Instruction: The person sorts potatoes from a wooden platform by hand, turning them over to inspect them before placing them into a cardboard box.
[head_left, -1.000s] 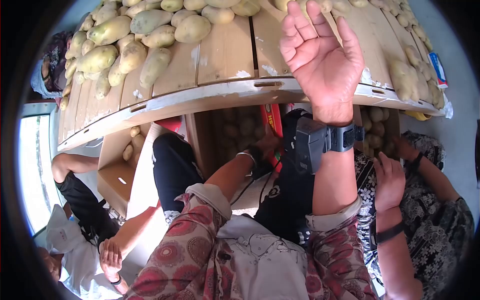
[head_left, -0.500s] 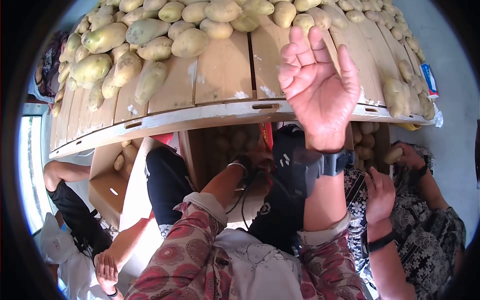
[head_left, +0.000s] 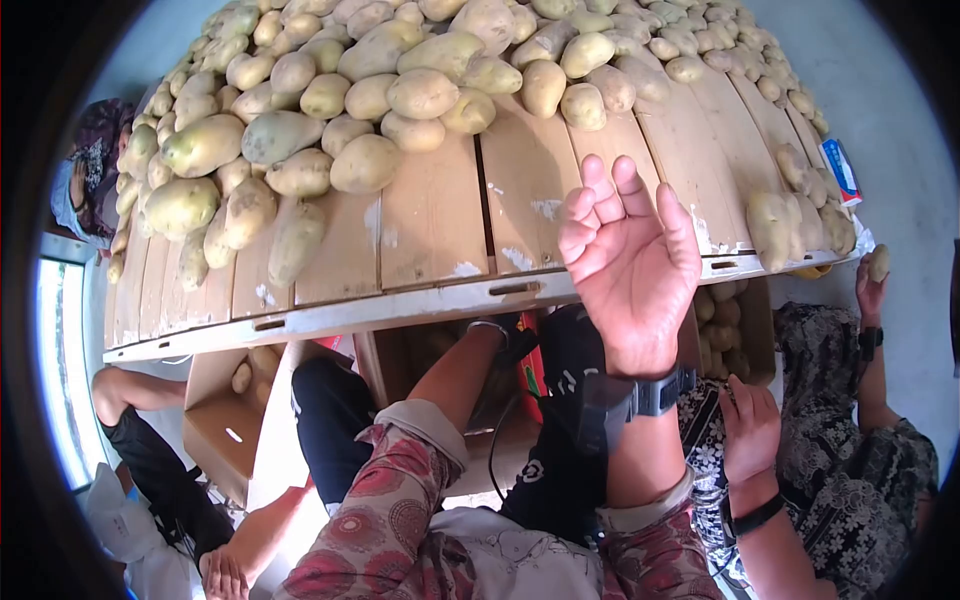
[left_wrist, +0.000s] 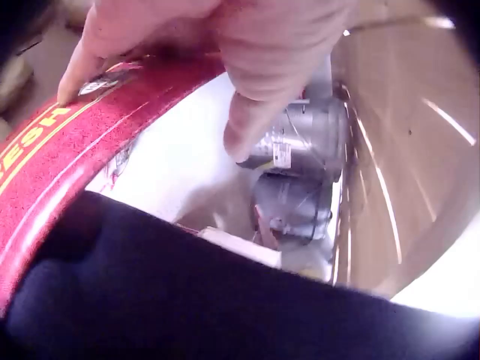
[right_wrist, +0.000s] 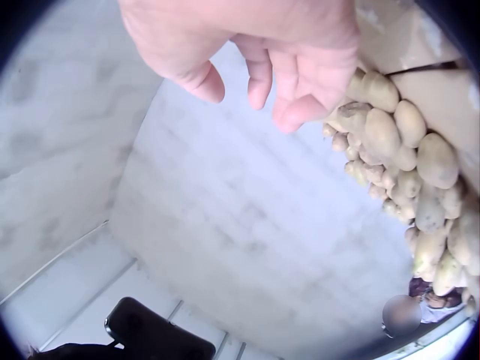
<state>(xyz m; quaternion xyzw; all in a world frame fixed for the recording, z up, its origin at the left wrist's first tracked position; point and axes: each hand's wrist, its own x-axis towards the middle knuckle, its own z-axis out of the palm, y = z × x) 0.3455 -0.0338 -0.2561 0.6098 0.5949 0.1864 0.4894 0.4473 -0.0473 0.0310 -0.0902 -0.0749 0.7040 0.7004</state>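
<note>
My right hand point(head_left: 637, 270) is raised in front of the slatted wooden table point(head_left: 430, 225), palm up with fingers loosely bent and nothing in it. Potatoes point(head_left: 421, 93) lie heaped across the table behind it. In the right wrist view the same hand point(right_wrist: 262, 52) hangs before a pale wall, potatoes at its side. My left hand point(left_wrist: 262, 37) grips the rim of a red carton point(left_wrist: 82, 139) with yellow lettering, fingers over one side and thumb over the other. In the head view that hand is mostly hidden under the table edge.
Cardboard boxes with potatoes stand under the table, one left point(head_left: 220, 420) and one right point(head_left: 760, 335). A person on the right holds a potato point(head_left: 879, 263). Another person's arm point(head_left: 265, 535) shows at lower left. A blue-and-white packet point(head_left: 841, 171) lies at the right table edge.
The head view has tilted up, showing more of the potato heap. My right hand stays empty and palm up, now lower in view. The person at right has lifted a potato out to the side.
</note>
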